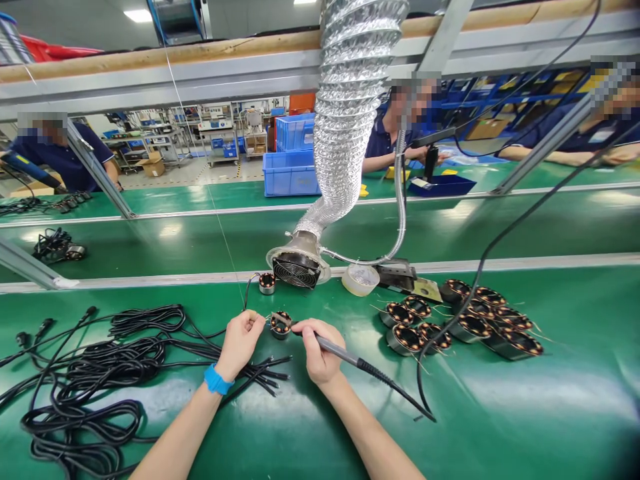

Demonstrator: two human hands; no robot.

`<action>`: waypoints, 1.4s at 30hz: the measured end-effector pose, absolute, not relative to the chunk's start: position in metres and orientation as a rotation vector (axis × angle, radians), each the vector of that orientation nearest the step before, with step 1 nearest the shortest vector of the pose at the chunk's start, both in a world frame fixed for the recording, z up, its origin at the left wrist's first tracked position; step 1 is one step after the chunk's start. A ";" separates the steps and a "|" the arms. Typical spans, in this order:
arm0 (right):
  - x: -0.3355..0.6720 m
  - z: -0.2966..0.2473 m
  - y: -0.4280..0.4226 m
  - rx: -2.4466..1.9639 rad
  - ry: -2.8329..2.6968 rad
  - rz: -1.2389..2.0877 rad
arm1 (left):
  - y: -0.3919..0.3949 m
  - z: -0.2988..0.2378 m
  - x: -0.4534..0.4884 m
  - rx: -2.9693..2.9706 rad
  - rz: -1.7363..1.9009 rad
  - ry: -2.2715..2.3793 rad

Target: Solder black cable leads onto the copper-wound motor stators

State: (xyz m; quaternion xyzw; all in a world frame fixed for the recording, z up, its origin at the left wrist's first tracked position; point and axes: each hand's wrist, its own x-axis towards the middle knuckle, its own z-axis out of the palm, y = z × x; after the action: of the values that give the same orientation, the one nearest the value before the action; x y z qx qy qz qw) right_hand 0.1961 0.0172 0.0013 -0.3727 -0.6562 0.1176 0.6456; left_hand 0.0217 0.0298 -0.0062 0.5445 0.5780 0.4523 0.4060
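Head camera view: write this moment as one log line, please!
left hand: beside copper-wound coil | right hand: holds soldering iron, tip over coil | nearby: fume extractor duct, black cables

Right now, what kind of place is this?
It looks like a factory workshop: a long green conveyor belt, a soldering iron in the right hand, and a silver fume hose above the belt.
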 end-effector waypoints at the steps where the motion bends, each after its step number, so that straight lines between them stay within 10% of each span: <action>1: 0.196 0.002 0.017 -0.835 -1.502 0.271 | 0.030 -0.006 0.022 1.380 1.141 1.460; 42: 0.186 -0.005 0.023 -0.812 -1.526 0.359 | 0.032 -0.008 0.021 1.399 1.160 1.439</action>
State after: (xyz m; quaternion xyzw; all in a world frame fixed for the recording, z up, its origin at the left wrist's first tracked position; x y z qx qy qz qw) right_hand 0.1856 0.0226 -0.0046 -0.3551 -0.6677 0.1569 0.6352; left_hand 0.0214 0.0316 -0.0078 0.5530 0.5689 0.4586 0.4002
